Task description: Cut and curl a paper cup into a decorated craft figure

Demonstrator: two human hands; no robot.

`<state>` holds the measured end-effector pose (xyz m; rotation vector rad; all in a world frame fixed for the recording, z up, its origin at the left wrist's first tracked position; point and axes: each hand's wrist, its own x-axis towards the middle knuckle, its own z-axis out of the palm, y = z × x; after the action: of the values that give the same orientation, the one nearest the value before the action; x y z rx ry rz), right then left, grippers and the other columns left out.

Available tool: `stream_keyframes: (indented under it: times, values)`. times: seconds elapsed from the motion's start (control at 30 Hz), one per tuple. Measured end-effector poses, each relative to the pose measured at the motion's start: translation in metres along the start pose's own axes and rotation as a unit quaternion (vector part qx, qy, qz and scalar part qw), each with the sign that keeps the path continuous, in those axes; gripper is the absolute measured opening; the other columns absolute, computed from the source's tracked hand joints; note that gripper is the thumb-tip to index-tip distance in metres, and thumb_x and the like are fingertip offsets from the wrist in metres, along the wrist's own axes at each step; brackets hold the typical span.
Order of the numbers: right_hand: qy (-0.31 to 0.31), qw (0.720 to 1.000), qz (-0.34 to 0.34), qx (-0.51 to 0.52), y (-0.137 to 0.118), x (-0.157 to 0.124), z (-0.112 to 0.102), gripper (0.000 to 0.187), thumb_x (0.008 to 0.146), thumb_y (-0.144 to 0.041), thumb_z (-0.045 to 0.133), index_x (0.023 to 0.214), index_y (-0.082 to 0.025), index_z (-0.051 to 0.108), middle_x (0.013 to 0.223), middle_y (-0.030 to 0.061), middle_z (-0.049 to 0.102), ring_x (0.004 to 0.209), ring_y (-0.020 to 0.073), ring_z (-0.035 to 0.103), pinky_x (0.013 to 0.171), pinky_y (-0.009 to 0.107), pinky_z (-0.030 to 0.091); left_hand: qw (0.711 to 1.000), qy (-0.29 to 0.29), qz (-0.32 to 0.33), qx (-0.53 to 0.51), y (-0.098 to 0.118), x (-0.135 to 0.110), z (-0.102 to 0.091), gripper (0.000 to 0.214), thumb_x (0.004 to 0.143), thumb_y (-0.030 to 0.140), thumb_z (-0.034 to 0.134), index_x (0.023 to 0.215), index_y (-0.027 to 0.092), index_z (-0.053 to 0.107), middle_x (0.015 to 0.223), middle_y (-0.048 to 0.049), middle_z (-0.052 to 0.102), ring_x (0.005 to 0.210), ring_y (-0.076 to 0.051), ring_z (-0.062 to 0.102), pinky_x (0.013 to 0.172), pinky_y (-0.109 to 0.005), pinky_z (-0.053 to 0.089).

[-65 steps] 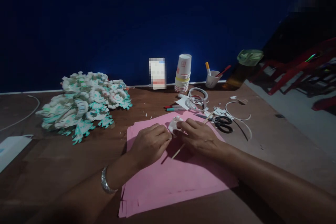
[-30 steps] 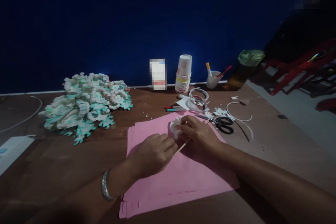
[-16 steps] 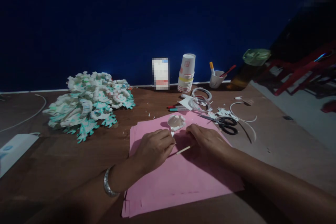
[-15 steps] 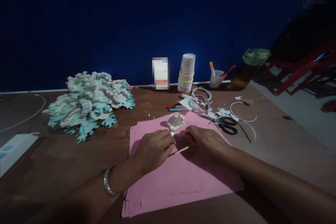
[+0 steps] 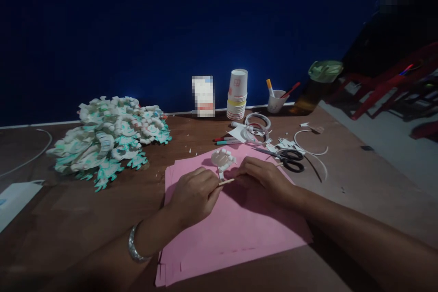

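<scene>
A thin pale stick [image 5: 226,182] spans the gap between my two hands above the pink paper [image 5: 239,232]. My left hand [image 5: 195,195] is closed, its thumb and fingers pinching the stick's near end. My right hand [image 5: 264,174] has curled fingers around the same stick, and a short tip pokes out past its far side. Just beyond the fingers sits a white cut-paper piece [image 5: 221,159] with curled tabs round its edge. A narrow strip of it reaches down to the stick; whether my fingers also grip it, I cannot tell.
Black scissors [image 5: 293,160] lie right of the paper among white scraps [image 5: 287,143]. Behind are tape-like rings [image 5: 257,123], markers [image 5: 229,142], stacked paper cups [image 5: 237,93] and a cup of pens [image 5: 276,101]. A heap of green-edged paper cutouts [image 5: 112,139] fills the left.
The stick has been brought up against the white piece's strip, and its tilt has changed. My right hand has come nearer the strip. The whole view has shifted slightly.
</scene>
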<state>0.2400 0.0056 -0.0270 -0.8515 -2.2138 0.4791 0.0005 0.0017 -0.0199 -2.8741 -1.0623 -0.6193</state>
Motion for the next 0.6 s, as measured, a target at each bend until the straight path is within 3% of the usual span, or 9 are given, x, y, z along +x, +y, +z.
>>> stream_keyframes:
  times: [0.13, 0.3, 0.47, 0.6]
  values:
    - [0.018, 0.999, -0.004, 0.028, 0.006, -0.001, -0.004, 0.013, 0.1, -0.02, 0.053, 0.099, -0.018, 0.066, 0.087, 0.0047, 0.066, 0.078, 0.0154, 0.062, 0.068, 0.025, 0.046, 0.999, 0.02, -0.015, -0.044, 0.001, 0.001, 0.001, 0.02, 0.092, 0.015, 0.057, 0.072, 0.019, 0.057, 0.073, -0.0016, 0.063, 0.072, -0.018, 0.056, 0.065, -0.031, 0.043]
    - [0.006, 0.989, 0.012, -0.147, 0.003, -0.004, 0.006, 0.02, 0.097, -0.019, 0.051, 0.087, -0.019, 0.068, 0.079, 0.0046, 0.064, 0.071, 0.0162, 0.058, 0.063, 0.027, 0.039, 0.99, 0.043, -0.062, -0.118, 0.001, 0.002, 0.004, 0.023, 0.088, 0.013, 0.062, 0.067, 0.019, 0.053, 0.069, 0.0014, 0.059, 0.067, -0.014, 0.053, 0.061, -0.027, 0.04]
    - [0.035, 0.984, 0.022, -0.174, -0.016, -0.003, 0.021, 0.008, 0.084, -0.023, 0.062, 0.086, -0.024, 0.069, 0.07, 0.0001, 0.06, 0.064, 0.015, 0.054, 0.061, 0.028, 0.037, 0.983, 0.026, -0.096, -0.152, 0.002, 0.003, 0.003, 0.018, 0.084, 0.01, 0.064, 0.071, 0.019, 0.057, 0.073, 0.0021, 0.061, 0.07, -0.014, 0.055, 0.063, -0.027, 0.042]
    - [0.033, 0.983, 0.016, -0.177, -0.02, -0.002, 0.022, 0.01, 0.085, -0.022, 0.061, 0.087, -0.024, 0.07, 0.069, -0.0005, 0.06, 0.063, 0.0146, 0.054, 0.06, 0.029, 0.037, 0.976, 0.01, -0.13, -0.172, 0.003, 0.004, 0.001, 0.014, 0.082, 0.007, 0.064, 0.077, 0.02, 0.062, 0.078, 0.0023, 0.063, 0.073, -0.013, 0.058, 0.064, -0.026, 0.044]
